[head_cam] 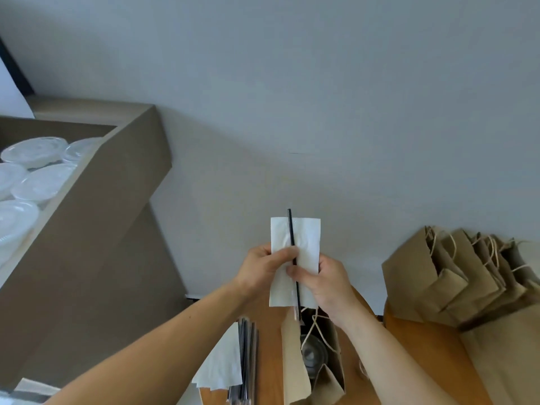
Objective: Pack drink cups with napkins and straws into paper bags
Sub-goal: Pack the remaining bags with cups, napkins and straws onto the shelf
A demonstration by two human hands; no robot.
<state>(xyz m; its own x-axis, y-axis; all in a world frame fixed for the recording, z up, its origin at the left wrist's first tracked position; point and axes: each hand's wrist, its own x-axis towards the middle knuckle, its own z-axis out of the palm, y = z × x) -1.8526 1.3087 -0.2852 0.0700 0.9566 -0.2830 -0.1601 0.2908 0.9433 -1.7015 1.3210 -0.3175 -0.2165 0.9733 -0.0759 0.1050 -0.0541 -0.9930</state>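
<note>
I hold a folded white napkin (305,244) upright with a black straw (291,229) lying along its front. My left hand (263,267) pinches the napkin's left edge, thumb across the straw. My right hand (324,285) grips the napkin and straw from the right, thumb pressing the straw. Directly below them stands an open brown paper bag (295,366) on the wooden table (268,355), with a clear lidded cup (314,353) inside it.
A pile of white napkins (220,366) and several black straws (247,358) lie left of the bag. Folded paper bags (455,276) are stacked at right. A large cardboard box (96,206) at left holds several clear lidded cups (35,168). A grey wall rises behind.
</note>
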